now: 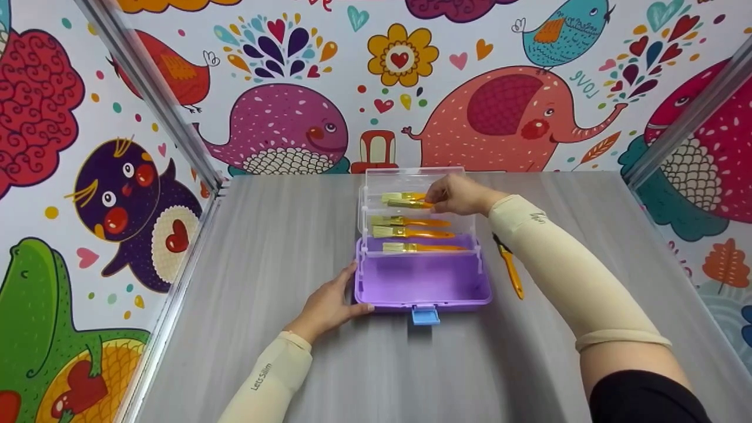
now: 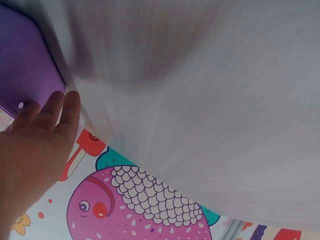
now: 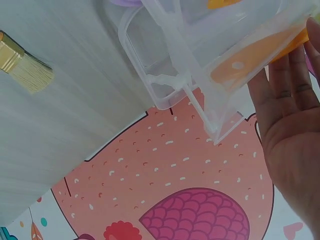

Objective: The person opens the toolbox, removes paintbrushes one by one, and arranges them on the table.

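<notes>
- Head view: my right hand [image 1: 455, 197] reaches over the far end of the clear tray [image 1: 376, 220] sitting on the purple box [image 1: 423, 282], its fingers pinching the orange handle of a brush [image 1: 405, 203] with pale bristles, which lies at the tray's far end.
- Just beside that brush lies another [image 1: 399, 196], and three more brushes [image 1: 411, 234] rest side by side across the tray nearer to me.
- My left hand [image 1: 332, 302] rests against the box's near left corner, fingers relaxed and straight along its side, thumb at the front edge.
- Left wrist view: those fingers [image 2: 60, 112] lie close together, touching the purple wall.
- One loose brush [image 1: 510, 271] lies on the grey desk [image 1: 282, 235] just right of the box; the right wrist view shows its bristles [image 3: 27, 72].
- A blue latch [image 1: 425, 315] sits at the box's front.
</notes>
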Demonstrator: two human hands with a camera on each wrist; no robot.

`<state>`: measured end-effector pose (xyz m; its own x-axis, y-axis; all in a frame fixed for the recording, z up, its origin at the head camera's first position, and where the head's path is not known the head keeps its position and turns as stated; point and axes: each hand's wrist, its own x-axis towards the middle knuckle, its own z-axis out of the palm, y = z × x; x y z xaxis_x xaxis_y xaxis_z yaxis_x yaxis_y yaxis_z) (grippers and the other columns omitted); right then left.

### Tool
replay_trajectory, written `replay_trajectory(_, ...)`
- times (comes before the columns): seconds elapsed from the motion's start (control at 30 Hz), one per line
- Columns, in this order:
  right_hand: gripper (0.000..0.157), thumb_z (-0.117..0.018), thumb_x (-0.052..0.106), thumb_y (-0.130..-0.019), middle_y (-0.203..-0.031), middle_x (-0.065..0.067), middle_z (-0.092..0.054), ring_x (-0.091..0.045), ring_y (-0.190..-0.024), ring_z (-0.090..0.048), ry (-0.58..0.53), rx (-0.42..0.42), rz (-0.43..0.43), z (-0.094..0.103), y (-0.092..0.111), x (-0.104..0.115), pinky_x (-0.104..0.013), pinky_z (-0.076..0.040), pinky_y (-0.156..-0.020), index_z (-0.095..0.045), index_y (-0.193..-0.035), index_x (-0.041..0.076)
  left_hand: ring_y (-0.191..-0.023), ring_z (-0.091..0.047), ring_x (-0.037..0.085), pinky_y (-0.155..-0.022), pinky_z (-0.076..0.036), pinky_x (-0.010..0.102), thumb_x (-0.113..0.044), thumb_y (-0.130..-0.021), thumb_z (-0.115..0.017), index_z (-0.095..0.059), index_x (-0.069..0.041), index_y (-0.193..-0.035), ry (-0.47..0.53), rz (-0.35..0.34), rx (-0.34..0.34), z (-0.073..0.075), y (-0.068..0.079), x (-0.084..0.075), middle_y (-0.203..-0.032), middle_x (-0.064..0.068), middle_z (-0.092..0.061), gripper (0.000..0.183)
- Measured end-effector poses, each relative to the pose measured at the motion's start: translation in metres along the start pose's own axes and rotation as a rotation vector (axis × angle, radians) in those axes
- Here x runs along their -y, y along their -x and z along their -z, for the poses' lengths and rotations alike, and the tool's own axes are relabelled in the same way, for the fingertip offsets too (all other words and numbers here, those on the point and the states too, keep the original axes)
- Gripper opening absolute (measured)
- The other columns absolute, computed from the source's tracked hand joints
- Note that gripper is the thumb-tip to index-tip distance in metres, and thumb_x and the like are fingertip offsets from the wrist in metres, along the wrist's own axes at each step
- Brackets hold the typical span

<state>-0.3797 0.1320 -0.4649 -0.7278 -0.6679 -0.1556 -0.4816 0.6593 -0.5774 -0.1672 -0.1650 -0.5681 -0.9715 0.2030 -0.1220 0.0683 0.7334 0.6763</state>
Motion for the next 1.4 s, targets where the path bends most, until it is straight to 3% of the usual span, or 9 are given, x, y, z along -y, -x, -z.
replay_trajectory(0.53, 0.016, -0.073, 0.009, -0.091, -0.101, -0.002, -0.072, -0.021, -0.091, -0.065, 0.104, -0.09, -0.03, -0.002, 0.003, -0.001, -0.04, -0.054, -0.087, -0.076, -0.107, 0.011, -0.132, -0.045, 0.043, -0.109, -0.035, 0.052, -0.052, -0.079, -0.08, -0.027, -0.008, -0.158, 0.003, 0.004, 0.005, -0.001, 0.001, -0.001, -0.15, 0.024, -0.041, 0.105)
replay_trajectory(0.77, 0.015, -0.073, 0.008, -0.091, -0.099, -0.005, -0.072, -0.023, -0.092, -0.066, 0.129, -0.172, 0.042, 0.0, 0.003, -0.001, -0.042, -0.055, -0.085, -0.075, -0.106, 0.008, -0.13, -0.048, 0.042, -0.107, -0.038, 0.052, -0.053, -0.078, -0.08, -0.028, -0.009, -0.158, -0.005, 0.0, -0.006, 0.0, 0.0, -0.001, -0.149, 0.024, -0.044, 0.105)
replay_trajectory(1.4, 0.016, -0.073, 0.012, -0.092, -0.096, -0.003, -0.071, -0.022, -0.087, -0.063, 0.06, -0.304, -0.019, 0.027, 0.032, -0.011, -0.039, -0.055, -0.08, -0.075, -0.108, 0.01, -0.131, -0.047, 0.042, -0.107, -0.038, 0.053, -0.052, -0.077, -0.082, -0.029, -0.01, -0.158, 0.007, 0.017, -0.003, 0.0, -0.001, 0.0, -0.149, 0.022, -0.044, 0.105)
